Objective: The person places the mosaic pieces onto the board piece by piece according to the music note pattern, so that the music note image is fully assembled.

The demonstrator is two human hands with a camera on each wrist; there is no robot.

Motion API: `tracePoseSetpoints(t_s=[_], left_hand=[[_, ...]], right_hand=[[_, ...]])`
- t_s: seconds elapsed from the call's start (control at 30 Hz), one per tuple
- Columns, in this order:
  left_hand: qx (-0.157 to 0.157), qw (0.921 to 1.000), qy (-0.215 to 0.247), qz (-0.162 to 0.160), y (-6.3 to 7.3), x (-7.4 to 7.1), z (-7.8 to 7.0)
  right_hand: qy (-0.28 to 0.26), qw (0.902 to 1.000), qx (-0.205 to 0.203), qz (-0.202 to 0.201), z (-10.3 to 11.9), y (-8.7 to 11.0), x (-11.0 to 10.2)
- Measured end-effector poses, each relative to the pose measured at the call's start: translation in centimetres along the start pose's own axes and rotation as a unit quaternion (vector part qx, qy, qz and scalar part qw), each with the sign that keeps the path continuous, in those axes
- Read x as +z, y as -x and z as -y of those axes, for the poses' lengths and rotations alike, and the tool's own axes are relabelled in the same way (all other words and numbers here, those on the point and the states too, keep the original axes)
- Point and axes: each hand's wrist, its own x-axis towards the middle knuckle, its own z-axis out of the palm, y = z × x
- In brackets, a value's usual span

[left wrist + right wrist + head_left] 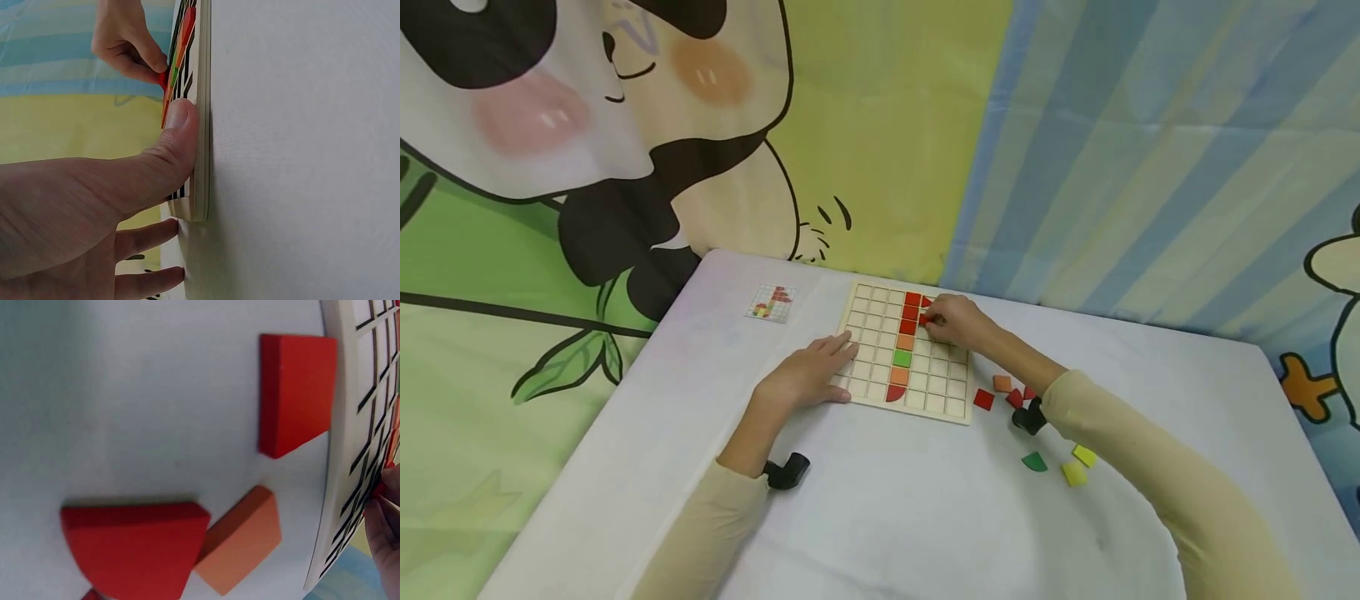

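— Across the lower frame?

— A table [887, 508] under white cloth; near its far edge, at frame centre, a gridded board [871, 336], partly filled.

— Hands at work?

— Over the board's left edge and lower-left corner, a left hand [805, 373], fingers loosely spread, thumb resting on the wood, no piece in its hold. From the right, a right hand [957, 322], fingertips closed in a pinch on a small red piece [923, 319], just right of the filled column; contact with the grid hard to tell.

— Left of the board?

— A small card [771, 303] with a coloured pattern, presumably the guide.

— Done so far?

— Laid in: a column of seven pieces [906, 342], plus another red piece [926, 302] beside its top. Perhaps half done, judging by piece count.

— And left?

— Loose on the cloth, right of the board: a red square [983, 400], an orange square [1002, 383], two rounded red pieces [1015, 398]; lower, two yellow squares [1074, 475] and a green quarter-circle [1034, 462].
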Motion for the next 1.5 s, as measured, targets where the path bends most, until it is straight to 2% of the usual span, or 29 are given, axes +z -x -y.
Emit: tracePoseSetpoints(t_s=[0.13,0.27,0.53,0.77,0.93,1.1,1.17,1.27,1.5], left_hand=[[-0.009,1.0,0.004,0.001,0.0,-0.2,0.0],[-0.007,0.9999,0.009,0.007,0.1,-0.2,0.0],[-0.004,1.0,0.005,0.004,0.2,-0.1,-0.2],[0.0,0.9999,0.012,-0.002,0.3,-0.3,-0.4],[0.003,0.9999,0.012,0.002,0.1,-0.2,-0.5],[-0.004,1.0,0.005,0.001,0.2,-0.4,-0.5],[-0.005,1.0,0.004,-0.001,0.3,-0.4,-0.4],[-0.003,1.0,0.002,-0.003,0.3,-0.5,-0.3],[-0.003,1.0,0.004,0.0,0.1,-0.3,-0.3]], right_hand=[[0.034,0.999,-0.027,-0.013,0.0,-0.4,0.2],[0.051,0.9982,-0.028,-0.017,-0.2,-0.5,0.4],[0.038,0.9993,0.007,0.001,-0.1,-0.6,0.1],[0.031,0.9994,-0.003,0.014,-0.1,0.1,-0.6],[0.03,0.9995,0.001,0.008,1.4,3.1,-1.7],[0.015,0.9994,0.007,0.029,2.6,7.0,-2.9],[0.005,0.9989,0.023,0.042,2.8,8.7,-3.4],[-0.008,0.9975,0.045,0.054,2.3,11.2,-3.9],[-0.012,0.9968,0.077,0.02,0.3,15.7,-4.6]])
